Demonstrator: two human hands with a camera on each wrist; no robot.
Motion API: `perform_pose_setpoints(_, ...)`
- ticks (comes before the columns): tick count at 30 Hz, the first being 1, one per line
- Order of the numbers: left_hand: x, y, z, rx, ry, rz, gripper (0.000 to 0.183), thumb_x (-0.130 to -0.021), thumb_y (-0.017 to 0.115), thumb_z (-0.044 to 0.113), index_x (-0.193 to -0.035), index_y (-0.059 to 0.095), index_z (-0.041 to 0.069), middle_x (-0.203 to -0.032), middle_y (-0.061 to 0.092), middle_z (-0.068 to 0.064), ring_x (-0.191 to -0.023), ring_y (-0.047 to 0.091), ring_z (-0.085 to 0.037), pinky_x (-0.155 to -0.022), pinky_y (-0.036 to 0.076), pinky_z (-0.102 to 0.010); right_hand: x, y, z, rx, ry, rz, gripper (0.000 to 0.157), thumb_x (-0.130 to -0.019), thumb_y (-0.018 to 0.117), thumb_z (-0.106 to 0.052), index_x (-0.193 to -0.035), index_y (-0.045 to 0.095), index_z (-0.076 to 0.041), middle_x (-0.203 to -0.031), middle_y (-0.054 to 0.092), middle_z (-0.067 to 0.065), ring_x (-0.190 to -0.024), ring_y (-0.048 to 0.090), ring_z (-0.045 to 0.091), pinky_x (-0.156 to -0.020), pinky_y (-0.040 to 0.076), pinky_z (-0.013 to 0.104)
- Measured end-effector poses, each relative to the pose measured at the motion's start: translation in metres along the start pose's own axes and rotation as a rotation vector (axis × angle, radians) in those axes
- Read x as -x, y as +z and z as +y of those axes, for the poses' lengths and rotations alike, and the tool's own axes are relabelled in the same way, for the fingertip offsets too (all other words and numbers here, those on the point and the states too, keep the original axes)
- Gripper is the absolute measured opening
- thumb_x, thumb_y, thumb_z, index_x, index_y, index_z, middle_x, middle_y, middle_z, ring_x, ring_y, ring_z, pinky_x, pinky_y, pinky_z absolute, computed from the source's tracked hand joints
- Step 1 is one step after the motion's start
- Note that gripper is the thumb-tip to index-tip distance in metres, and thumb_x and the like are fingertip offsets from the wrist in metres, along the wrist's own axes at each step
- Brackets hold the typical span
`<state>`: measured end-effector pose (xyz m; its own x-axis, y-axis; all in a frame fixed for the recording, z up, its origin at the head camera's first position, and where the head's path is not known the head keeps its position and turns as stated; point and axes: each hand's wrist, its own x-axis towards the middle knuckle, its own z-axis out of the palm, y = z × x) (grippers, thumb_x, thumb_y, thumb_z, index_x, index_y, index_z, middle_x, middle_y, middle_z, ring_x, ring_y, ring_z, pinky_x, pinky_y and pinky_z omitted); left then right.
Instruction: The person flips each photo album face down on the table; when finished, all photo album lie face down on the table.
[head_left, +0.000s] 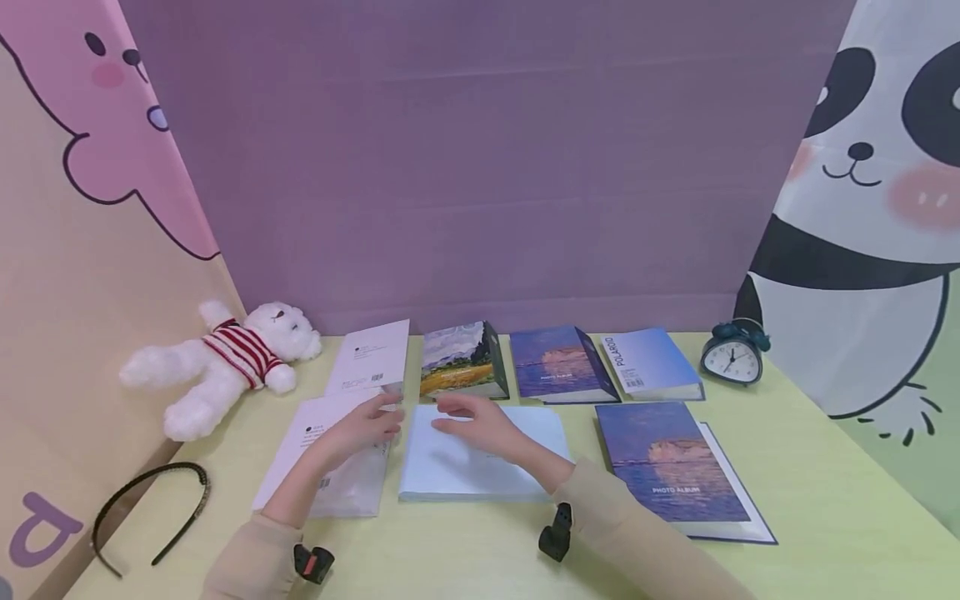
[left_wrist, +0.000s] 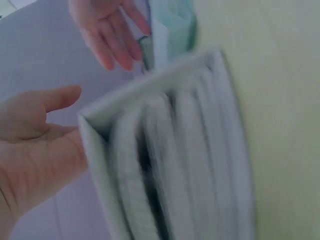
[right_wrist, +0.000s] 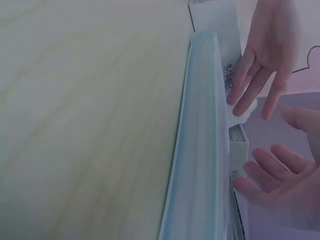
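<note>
Both hands, the left hand and right hand, are held with fingers loosely spread over the pale blue album mid-tabletop, nothing yet grasped.

Pale yellow-green table with photo albums, teddy bear, alarm clock, perhaps a headband.

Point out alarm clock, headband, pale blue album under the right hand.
alarm clock (head_left: 732,360), head view, on its white dial.
headband (head_left: 183,472), head view, on the black band's upper arc.
pale blue album (head_left: 450,471), head view, on its bare front cover.
</note>
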<state>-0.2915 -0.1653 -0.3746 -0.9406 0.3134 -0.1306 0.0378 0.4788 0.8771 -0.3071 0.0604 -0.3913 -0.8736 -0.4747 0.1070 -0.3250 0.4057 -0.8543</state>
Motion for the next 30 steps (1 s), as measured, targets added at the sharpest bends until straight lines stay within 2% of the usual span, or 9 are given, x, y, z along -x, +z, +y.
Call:
perform_pose_setpoints(3,0.002,0.004,0.008,-0.019,-0.038,-0.062,0.057,-0.100,0.044,0.030,-0.146,0.026,0.001,-0.142,0.040,-0.025,-0.127,0.045,-0.037,-0.104,0.038,-0.050,0.004,-0.005,0.004,0.010,-0.002,-0.003,0.048,-0.091,0.061,-0.035,-0.129,0.055,-0.006,-0.129,0.058,0.011,-0.122,0.053,0.028,-0.100,0.044,0.044)
perform_pose_setpoints(5,0.003,0.007,0.013,-0.054,-0.063,-0.078,0.058,-0.099,0.045,0.031,-0.146,0.027,0.002,-0.119,0.057,-0.020,-0.106,0.057,-0.029,-0.097,0.043,-0.045,0.005,-0.007,0.006,0.006,0.001,-0.011,0.049,-0.090,0.062,-0.034,-0.129,0.055,-0.005,-0.128,0.059,0.012,-0.121,0.053,0.029,-0.100,0.044,0.045)
perform_pose_setpoints(6,0.003,0.008,0.013,-0.062,-0.072,-0.085,0.057,-0.099,0.044,0.030,-0.146,0.027,0.002,-0.103,0.060,-0.016,-0.093,0.057,-0.025,-0.092,0.044,-0.042,0.005,-0.008,0.008,0.001,0.003,-0.017,0.049,-0.090,0.062,-0.034,-0.129,0.055,-0.004,-0.128,0.059,0.012,-0.121,0.053,0.029,-0.100,0.044,0.045)
perform_pose_setpoints(8,0.003,0.010,0.011,-0.060,-0.089,-0.098,0.056,-0.100,0.043,0.028,-0.145,0.027,0.001,-0.080,0.053,-0.007,-0.074,0.049,-0.018,-0.083,0.043,-0.034,0.006,-0.008,0.011,-0.010,0.010,-0.033,0.050,-0.090,0.062,-0.033,-0.130,0.054,-0.004,-0.128,0.059,0.012,-0.121,0.053,0.028,-0.101,0.043,0.044)
perform_pose_setpoints(10,0.002,0.012,0.007,-0.020,-0.111,-0.120,0.055,-0.100,0.043,0.026,-0.145,0.027,0.000,-0.081,0.053,-0.007,-0.074,0.050,-0.018,-0.082,0.045,-0.033,0.007,-0.009,0.013,-0.008,0.012,-0.049,0.050,-0.090,0.062,-0.033,-0.130,0.054,-0.004,-0.127,0.060,0.012,-0.122,0.053,0.027,-0.102,0.042,0.044)
perform_pose_setpoints(12,0.001,0.013,0.004,0.005,-0.118,-0.134,0.054,-0.101,0.042,0.025,-0.145,0.027,-0.001,-0.106,0.060,-0.014,-0.097,0.059,-0.024,-0.088,0.049,-0.038,0.010,-0.009,0.014,0.018,0.013,-0.072,0.051,-0.090,0.062,-0.033,-0.131,0.054,-0.005,-0.129,0.059,0.011,-0.122,0.052,0.026,-0.103,0.041,0.044)
perform_pose_setpoints(15,0.001,0.015,0.003,0.034,-0.127,-0.133,0.053,-0.100,0.043,0.025,-0.145,0.028,0.001,-0.142,0.040,-0.024,-0.128,0.045,-0.036,-0.097,0.046,-0.045,0.011,-0.010,0.015,0.073,0.024,-0.118,0.053,-0.089,0.063,-0.036,-0.132,0.053,-0.008,-0.132,0.057,0.008,-0.125,0.050,0.025,-0.104,0.041,0.044)
perform_pose_setpoints(21,0.000,0.016,0.002,0.085,-0.127,-0.107,0.049,-0.101,0.041,0.023,-0.145,0.030,0.005,-0.145,0.036,-0.024,-0.129,0.042,-0.039,-0.097,0.047,-0.046,0.010,-0.010,0.016,0.152,0.053,-0.171,0.056,-0.088,0.064,-0.039,-0.136,0.051,-0.013,-0.138,0.052,0.004,-0.129,0.046,0.025,-0.104,0.041,0.044)
perform_pose_setpoints(30,-0.004,0.017,-0.001,0.222,-0.088,-0.092,0.049,-0.099,0.041,0.014,-0.145,0.027,0.004,-0.132,0.050,-0.024,-0.114,0.057,-0.033,-0.088,0.053,-0.044,0.009,-0.009,0.015,0.176,0.056,-0.157,0.056,-0.088,0.064,-0.039,-0.136,0.050,-0.015,-0.138,0.052,0.004,-0.128,0.047,0.024,-0.101,0.043,0.042)
